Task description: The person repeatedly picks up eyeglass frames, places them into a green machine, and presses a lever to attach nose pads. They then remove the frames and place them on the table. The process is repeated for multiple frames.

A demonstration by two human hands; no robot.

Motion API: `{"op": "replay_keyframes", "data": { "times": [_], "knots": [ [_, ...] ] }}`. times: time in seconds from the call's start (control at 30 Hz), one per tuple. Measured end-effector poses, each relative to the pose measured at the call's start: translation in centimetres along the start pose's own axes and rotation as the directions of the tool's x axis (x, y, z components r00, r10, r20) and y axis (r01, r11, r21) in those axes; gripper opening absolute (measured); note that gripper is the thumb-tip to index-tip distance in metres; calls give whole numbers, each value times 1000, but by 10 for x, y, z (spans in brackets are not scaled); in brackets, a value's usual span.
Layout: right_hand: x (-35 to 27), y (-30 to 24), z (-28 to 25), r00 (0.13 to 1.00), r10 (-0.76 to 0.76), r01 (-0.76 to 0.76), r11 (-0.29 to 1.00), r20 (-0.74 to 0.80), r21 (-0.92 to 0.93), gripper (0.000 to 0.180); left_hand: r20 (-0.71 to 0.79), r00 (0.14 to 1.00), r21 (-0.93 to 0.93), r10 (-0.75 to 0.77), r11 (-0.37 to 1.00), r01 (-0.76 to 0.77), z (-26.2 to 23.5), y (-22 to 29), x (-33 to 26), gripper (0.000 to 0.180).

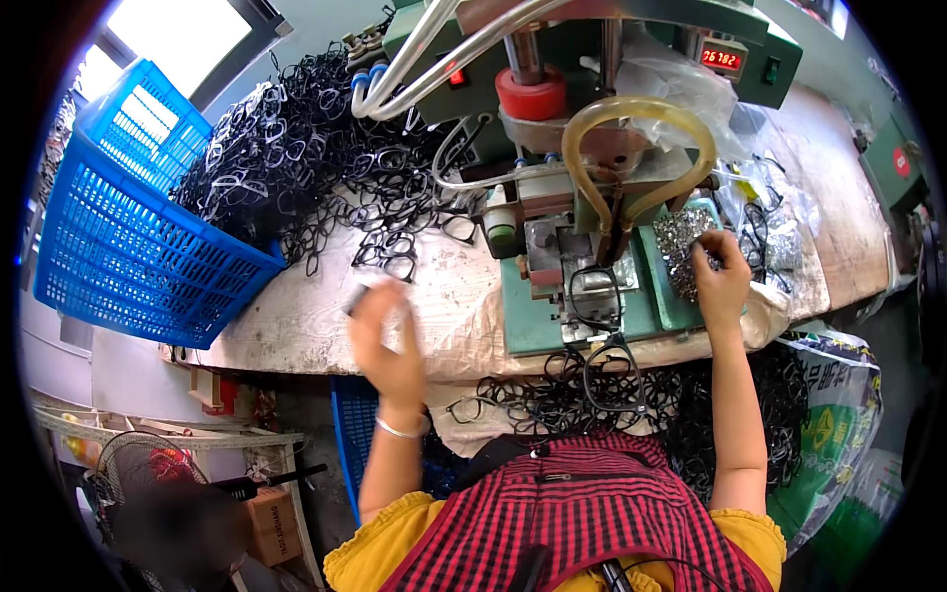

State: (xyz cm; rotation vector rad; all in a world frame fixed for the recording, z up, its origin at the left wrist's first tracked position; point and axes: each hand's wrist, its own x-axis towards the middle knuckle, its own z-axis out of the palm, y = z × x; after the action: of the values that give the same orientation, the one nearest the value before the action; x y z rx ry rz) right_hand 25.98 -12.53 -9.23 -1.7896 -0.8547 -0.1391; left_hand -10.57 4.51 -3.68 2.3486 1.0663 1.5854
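My right hand [723, 281] is at a tray [681, 314] of small shiny metal parts [683, 247]. Its thumb and fingers are pinched together over the parts; whatever is between them is too small to make out. My left hand [388, 340] is raised above the table's front edge, smeared by motion, with a dark spot at its fingertips that I cannot identify. Between the hands, a black eyeglass frame [619, 407] sits end-on at the metal fixture [595, 280] of a green press [526, 326], one rim hanging toward me. Neither hand touches it.
A large heap of black eyeglass frames [296, 148] covers the back left, beside a tipped blue basket [148, 232]. More frames [538, 400] lie below the table edge by my lap. A curved yellowish hose [639, 107] and a red collar [531, 96] are on the press.
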Motion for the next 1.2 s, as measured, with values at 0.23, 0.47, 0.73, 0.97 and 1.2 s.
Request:
{"op": "replay_keyframes", "data": {
  "times": [0.23,0.47,0.73,0.97,1.2],
  "knots": [
    [6,-38,26,994,-104,100,990,42,97,11,278,959,458,54,870,-181,32,-163,79,10],
    [-20,-14,-11,998,30,-30,999,-49,-14,12,258,933,513,-252,854,88,106,-209,8,22],
    [-30,-63,-31,994,58,-72,986,93,149,13,209,968,247,141,950,-192,64,-120,28,7],
    [-9,-112,36,989,-56,-16,875,133,484,23,278,827,-531,-489,639,557,77,-65,2,26],
    [-21,-113,44,984,91,-166,797,156,581,38,325,794,-805,-514,291,518,70,-9,-6,11]
  ]
}}
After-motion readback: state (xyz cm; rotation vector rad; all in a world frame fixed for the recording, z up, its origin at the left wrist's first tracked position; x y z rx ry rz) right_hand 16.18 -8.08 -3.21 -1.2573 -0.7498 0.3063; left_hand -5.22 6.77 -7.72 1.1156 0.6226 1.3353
